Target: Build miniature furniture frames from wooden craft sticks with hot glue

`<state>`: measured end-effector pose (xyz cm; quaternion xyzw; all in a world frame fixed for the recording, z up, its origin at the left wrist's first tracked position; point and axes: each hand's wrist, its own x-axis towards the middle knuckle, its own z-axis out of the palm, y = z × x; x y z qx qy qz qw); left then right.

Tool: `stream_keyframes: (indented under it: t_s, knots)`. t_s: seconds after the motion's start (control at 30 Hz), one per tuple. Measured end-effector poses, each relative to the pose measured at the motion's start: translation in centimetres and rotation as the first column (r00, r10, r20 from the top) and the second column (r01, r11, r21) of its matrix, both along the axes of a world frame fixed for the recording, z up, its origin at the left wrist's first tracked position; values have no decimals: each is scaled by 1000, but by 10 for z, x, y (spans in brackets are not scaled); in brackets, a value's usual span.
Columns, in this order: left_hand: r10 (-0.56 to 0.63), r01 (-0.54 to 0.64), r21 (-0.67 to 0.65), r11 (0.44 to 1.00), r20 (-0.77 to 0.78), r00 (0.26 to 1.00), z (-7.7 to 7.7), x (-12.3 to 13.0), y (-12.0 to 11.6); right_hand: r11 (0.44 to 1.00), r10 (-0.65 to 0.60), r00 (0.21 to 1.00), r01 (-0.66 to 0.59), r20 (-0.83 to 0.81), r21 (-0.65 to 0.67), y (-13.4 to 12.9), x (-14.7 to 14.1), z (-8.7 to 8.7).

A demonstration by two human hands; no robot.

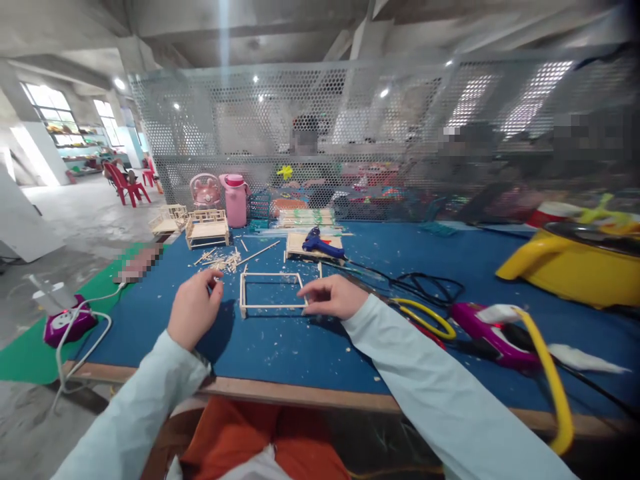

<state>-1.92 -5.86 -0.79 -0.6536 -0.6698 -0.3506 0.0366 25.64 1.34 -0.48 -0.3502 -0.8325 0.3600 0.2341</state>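
A small rectangular frame of pale wooden sticks (pixel 273 307) stands on the blue table top, between my hands. My right hand (pixel 333 297) grips its right end between thumb and fingers. To the left of the frame, my left hand (pixel 196 308) is raised over the table with thumb and forefinger pinched together; a tiny pale bit shows at the fingertips, too small to name. Behind the frame lies a heap of short wooden sticks (pixel 227 260). A blue glue gun (pixel 324 247) rests on a wooden block (pixel 295 245) farther back.
Finished stick models (pixel 207 229) and a pink bottle (pixel 236 202) stand at the back left. Purple power strips (pixel 70 323) lie on both sides, with cables. A yellow pot (pixel 575 263) is at the right. The table's front edge (pixel 300 392) is near me; perforated mesh rises behind.
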Motion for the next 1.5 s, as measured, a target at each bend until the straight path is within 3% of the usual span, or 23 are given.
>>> stream_keyframes:
  t_s: [0.1,0.17,0.27,0.33,0.4,0.5,0.57,0.77,0.97,1.1,1.23,1.5]
  knots:
    - [49,-57,-50,997,-153,987,23,-15,38,955,-244,952,269,-183,124,1,14,14]
    - [5,-38,-129,991,-245,969,26,-19,65,832,-443,838,517,-318,203,5,27,23]
    - [-83,29,-195,980,-277,957,13,-16,98,614,-636,676,736,-372,286,12,44,28]
    - [-140,68,-242,968,-293,946,-1,-13,110,565,-699,670,732,-251,380,17,52,26]
    - [-177,93,-271,958,-305,936,-12,-11,116,603,-706,703,662,-88,444,19,55,21]
    - [-175,85,-271,959,-327,929,-18,-9,117,768,-606,755,474,250,430,17,49,14]
    - [-148,60,-256,965,-343,927,-19,-7,115,822,-550,732,393,401,412,14,39,9]
    - [-95,30,-198,980,-331,939,-18,-1,111,689,-711,589,476,383,547,32,4,-2]
    - [-128,84,-175,981,-260,957,-18,2,106,692,-721,542,534,432,485,57,-6,-4]
    - [-126,96,-153,984,-204,971,-15,1,103,708,-706,584,557,401,434,53,-3,-1]
    - [-108,89,-133,987,-138,985,-12,-4,100,750,-657,674,539,338,384,43,9,4]
    - [-99,97,-108,989,-19,995,-14,-12,99,813,-550,825,494,131,307,44,17,-2]
